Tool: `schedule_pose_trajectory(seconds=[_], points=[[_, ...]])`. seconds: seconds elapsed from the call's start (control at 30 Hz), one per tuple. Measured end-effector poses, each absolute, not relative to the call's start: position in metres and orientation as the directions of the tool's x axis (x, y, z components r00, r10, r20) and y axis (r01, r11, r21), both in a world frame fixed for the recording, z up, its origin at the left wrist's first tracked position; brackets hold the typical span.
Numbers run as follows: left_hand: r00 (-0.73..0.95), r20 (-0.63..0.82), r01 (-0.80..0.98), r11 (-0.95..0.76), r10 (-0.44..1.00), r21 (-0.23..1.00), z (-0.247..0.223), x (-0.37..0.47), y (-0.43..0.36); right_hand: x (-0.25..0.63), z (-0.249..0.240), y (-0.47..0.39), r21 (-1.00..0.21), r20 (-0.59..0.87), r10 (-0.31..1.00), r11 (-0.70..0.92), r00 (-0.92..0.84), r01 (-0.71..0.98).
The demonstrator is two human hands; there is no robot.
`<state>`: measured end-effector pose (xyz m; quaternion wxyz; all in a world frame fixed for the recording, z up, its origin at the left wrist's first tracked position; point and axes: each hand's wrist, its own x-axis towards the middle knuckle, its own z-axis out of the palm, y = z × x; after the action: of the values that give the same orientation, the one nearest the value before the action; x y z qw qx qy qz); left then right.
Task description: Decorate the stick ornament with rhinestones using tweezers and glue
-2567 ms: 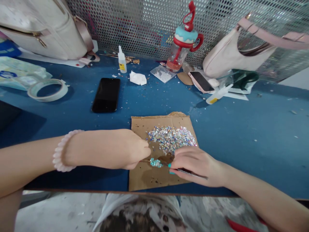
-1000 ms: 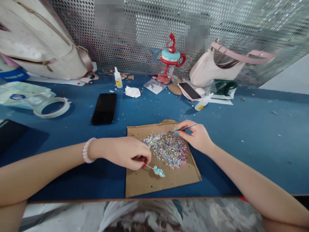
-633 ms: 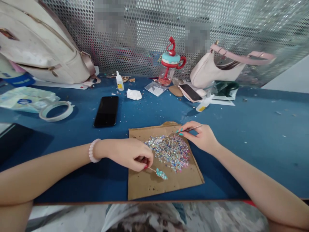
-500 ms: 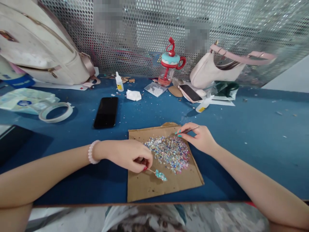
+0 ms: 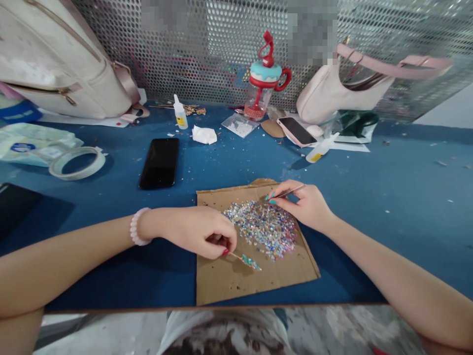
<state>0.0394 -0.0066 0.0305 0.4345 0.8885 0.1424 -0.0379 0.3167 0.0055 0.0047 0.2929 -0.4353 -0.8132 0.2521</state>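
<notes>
My left hand [image 5: 201, 230], with a pink beaded bracelet at the wrist, pinches the thin stem of a small piece covered in teal stones [image 5: 251, 262]. It hangs over the lower part of a cardboard sheet [image 5: 218, 286]. My right hand [image 5: 305, 204] has its fingers closed around slim metal tweezers [image 5: 290, 191], whose tip is at the upper edge of a spread of small glittering rhinestones [image 5: 264, 227]. Those stones lie on the cardboard between both hands.
Beyond the cardboard are a black phone [image 5: 159, 163], glue bottles [image 5: 180, 113] [image 5: 320, 149], crumpled tissue [image 5: 204, 135], a lidded cup [image 5: 260, 88] and a pink phone [image 5: 296, 131]. A tape roll [image 5: 77, 163] and backpack [image 5: 70, 59] are left; a handbag [image 5: 343, 91] stands back right.
The view has shifted slightly. The teal-stoned piece has turned in my left fingers and looks slimmer. My right hand still has the tweezers at the upper edge of the stones.
</notes>
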Motion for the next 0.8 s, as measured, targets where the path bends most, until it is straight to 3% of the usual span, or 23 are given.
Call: schedule_pose_trajectory(seconds=[0.27,0.8], points=[[0.958,-0.130,0.262,-0.591,0.257,0.763,0.0291,0.0400,-0.0094,0.3178,0.0013,0.0056,-0.696,0.236,0.854,0.482,-0.464,0.532],[0.955,-0.152,0.270,-0.530,0.256,0.804,0.0293,0.0413,-0.0082,0.3150,-0.0001,0.0045,-0.692,0.217,0.865,0.463,-0.451,0.554]])
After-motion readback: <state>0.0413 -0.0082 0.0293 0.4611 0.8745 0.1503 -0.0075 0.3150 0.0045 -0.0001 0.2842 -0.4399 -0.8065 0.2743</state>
